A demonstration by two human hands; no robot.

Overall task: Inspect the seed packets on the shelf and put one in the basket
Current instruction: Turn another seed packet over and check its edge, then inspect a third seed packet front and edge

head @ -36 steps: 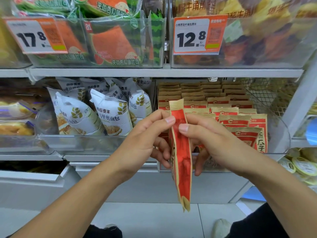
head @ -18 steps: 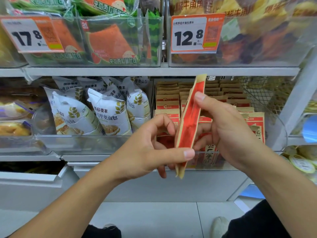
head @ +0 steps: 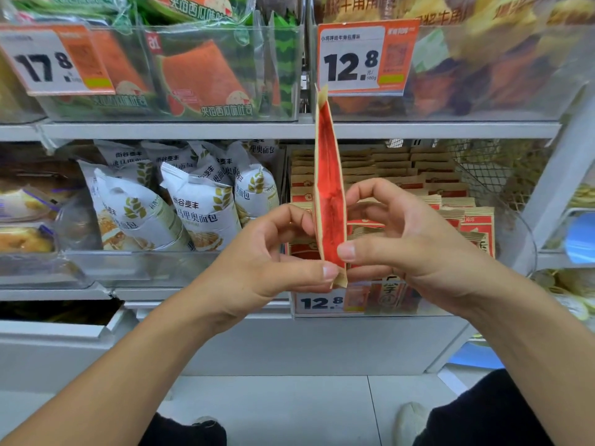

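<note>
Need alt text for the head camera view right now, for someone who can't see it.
Both hands, left hand and right hand, pinch the lower end of a red seed packet held upright and edge-on before a shop shelf. Behind it stands a bin of matching packets, with white bread bags to the left.

Red seed packet (head: 329, 201) with tan edges

Both hands raised, left hand (head: 264, 268) and right hand (head: 415, 243) seemingly pinching

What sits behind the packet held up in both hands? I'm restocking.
Behind the red packet: stacked packets in a clear bin, its price tag below. The hands cover the front row.
</note>
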